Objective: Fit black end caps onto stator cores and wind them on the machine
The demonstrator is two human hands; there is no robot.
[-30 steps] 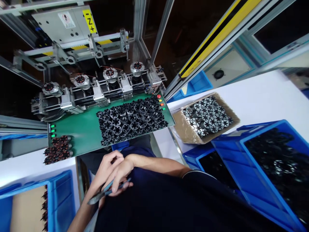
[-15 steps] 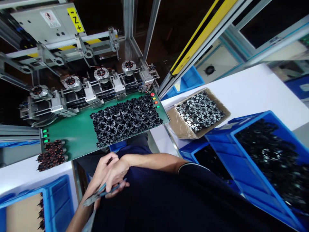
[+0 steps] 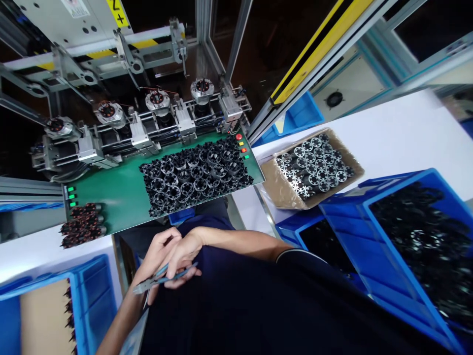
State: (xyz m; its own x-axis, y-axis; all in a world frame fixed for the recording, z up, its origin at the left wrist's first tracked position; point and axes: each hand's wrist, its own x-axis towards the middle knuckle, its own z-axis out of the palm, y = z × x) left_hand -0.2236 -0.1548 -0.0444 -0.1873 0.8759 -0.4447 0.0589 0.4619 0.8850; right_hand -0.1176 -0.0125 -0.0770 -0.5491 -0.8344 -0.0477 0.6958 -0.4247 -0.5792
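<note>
Slim blue-handled metal pliers (image 3: 150,284), now tipped flatter, amid overlapping hands (image 3: 184,251)

a bare right hand (image 3: 188,246) overlaps a bare left hand (image 3: 157,251), blue-handled grey metal pliers (image 3: 152,282) among their fingers; which one grips is unclear. beyond, black ring-shaped parts (image 3: 186,189) crowd a flat green tabletop (image 3: 121,185), copper-and-black cylindrical parts (image 3: 83,228) clustered at its left end.

Big flat white table (image 3: 399,118) on R side. Tall grey metal posts (image 3: 203,24) & slanted yellow-and-black bar (image 3: 321,50), v. dark behind. Pale cabinet (image 3: 360,81) w/ round black vent (image 3: 334,99).
</note>
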